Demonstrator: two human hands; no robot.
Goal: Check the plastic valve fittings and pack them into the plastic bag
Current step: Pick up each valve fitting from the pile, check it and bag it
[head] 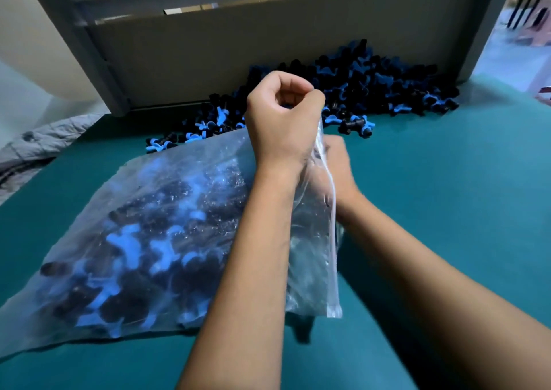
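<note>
1. At the far left edge of the frame a grey quilted cloth [38, 142] lies bunched beside the green table [447, 181], clear of the work.
2. Filling the lower left and centre, the plastic bag [134, 225] lies on its side on the table, already well filled with black-and-blue valve fittings; it probably rests flat so the load stays put while the mouth on its right side is worked.
3. Just right of centre, the left hand [283, 115] is raised above the bag's mouth with its fingers curled into a fist, pinching the top of the bag's upper edge. Lifting that edge appears meant to hold the opening up so that fittings can go in.
4. Along the bag's right side runs the white zip strip [334, 225], hanging from the left hand's grip down to the bag's lower corner.
5. Behind that strip, the right hand [337, 166] sits at or inside the mouth, seen partly through the film; whether its fingers hold a fitting I cannot tell.
6. In the upper centre to upper right, the loose pile of fittings [372, 85] waits against a grey board [238, 46], near the hands, so each next one is a short reach.
</note>
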